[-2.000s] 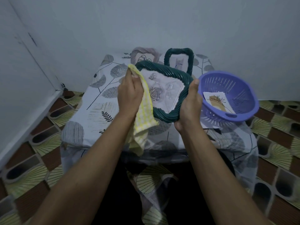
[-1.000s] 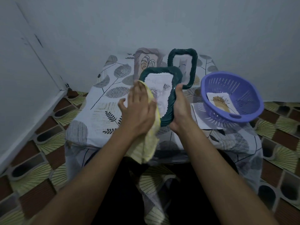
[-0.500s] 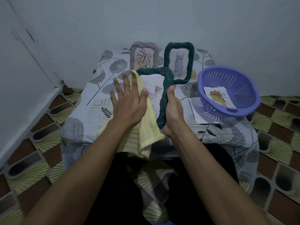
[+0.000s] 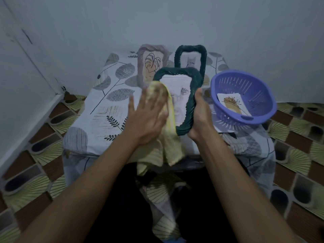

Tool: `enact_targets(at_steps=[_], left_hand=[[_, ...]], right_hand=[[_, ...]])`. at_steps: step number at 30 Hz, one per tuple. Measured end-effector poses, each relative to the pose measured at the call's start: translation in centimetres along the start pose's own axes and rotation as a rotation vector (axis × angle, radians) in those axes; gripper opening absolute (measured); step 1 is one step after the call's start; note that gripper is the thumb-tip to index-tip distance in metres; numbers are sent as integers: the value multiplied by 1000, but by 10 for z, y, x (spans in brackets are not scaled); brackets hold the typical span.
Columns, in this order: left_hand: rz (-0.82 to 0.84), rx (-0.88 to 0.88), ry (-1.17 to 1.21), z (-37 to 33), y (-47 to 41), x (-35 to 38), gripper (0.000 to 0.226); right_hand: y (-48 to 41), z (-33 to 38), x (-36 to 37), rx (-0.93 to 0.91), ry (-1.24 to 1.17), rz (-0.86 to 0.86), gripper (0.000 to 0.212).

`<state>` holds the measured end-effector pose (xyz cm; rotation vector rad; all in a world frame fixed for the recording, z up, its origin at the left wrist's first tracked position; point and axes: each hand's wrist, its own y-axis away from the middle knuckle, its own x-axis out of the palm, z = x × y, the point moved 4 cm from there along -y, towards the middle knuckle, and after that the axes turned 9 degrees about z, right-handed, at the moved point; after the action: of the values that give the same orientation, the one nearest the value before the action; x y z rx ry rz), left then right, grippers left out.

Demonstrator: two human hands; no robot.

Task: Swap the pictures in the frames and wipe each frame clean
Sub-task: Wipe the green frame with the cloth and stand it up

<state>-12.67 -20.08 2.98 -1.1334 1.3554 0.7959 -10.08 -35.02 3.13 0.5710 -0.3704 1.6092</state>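
The right hand (image 4: pixel 199 118) holds a dark green frame (image 4: pixel 191 102) up over the near middle of the table (image 4: pixel 108 109). The frame stands almost upright and does not lie on the table top. The right hand grips it by its right side and near corner, with the thumb on the front of the rim and the other fingers curled round behind, out of sight. Inside the frame is a rose picture (image 4: pixel 182 92) drawn in thin lines. The left hand (image 4: pixel 147 118) is flat, with its fingers straight and spread out. It presses a yellow cloth (image 4: pixel 168 149) against the left part of the frame's front. The top of the cloth peeks out past the fingertips, and the rest hangs down below the hand, past the near edge of the table. Two more frames stand at the far side of the table, close to the wall (image 4: pixel 157 20). A grey frame (image 4: pixel 142 67) with a leaf drawing is on the left, and a second green frame (image 4: pixel 203 57) is just to its right, partly hidden by the held frame. A purple basket (image 4: pixel 228 81) with slits in it sits on the right side of the table, and a loose picture (image 4: pixel 231 104) of a plant lies inside it. A white paper (image 4: pixel 226 129) pokes out from under the basket. The table has a cover with big leaves printed on it. The floor (image 4: pixel 43 155) has brown and green tiles.
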Motion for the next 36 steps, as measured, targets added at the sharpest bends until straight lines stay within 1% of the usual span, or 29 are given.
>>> enact_targets(at_steps=[2,4,5,6,7,9,12,14,16,17,19,23,25,26,27,29,31,33,35,36], left_hand=[[-55,-164,79,8,-15,-14,63],[-118,-285,136,8,-26,-29,67],[-132,-316,136,5,-30,-36,69],[-137,-309,124,-2,-33,-40,72],[-133,-251,120,-12,-34,-42,76],[-116,-61,155,-37,-28,-39,77],[-48,193,145,-55,-8,-21,67],[-14,341,59,-52,7,-8,64],[-25,416,-68,-39,12,-3,63],[-36,414,-116,-32,10,-5,64],[-53,333,-128,-22,-1,-16,67],[-148,46,-44,-12,-27,-46,70],[-150,-60,-6,-10,-31,-51,73],[-135,-57,26,-13,-29,-51,75],[-116,-13,82,-19,-26,-49,76],[-75,134,184,-35,-12,-39,75],[-28,269,139,-47,7,-24,73],[2,350,79,-50,23,-9,70],[-17,371,46,-46,26,-3,69],[-51,350,23,-44,23,-4,68]], right_hand=[[4,-5,10,1,15,24,52],[8,-10,21,20,39,64,51],[11,-11,26,36,52,67,51],[11,-11,29,46,71,61,50],[11,-10,31,45,98,50,50],[9,-4,31,39,145,24,49],[5,15,18,-13,249,-51,48],[5,27,7,-59,277,-93,45],[7,27,3,-49,216,-84,48],[7,23,4,-43,212,-81,52],[12,14,13,-26,256,-73,53],[20,-3,39,17,271,-2,48],[20,-7,45,41,274,29,47],[20,-6,48,50,258,27,46],[16,-3,46,47,258,-3,43],[7,6,39,19,275,-68,34],[1,13,29,-3,240,-97,35],[2,17,22,-14,188,-78,38],[4,15,20,-21,181,-54,40],[6,13,22,-25,202,-37,41]])
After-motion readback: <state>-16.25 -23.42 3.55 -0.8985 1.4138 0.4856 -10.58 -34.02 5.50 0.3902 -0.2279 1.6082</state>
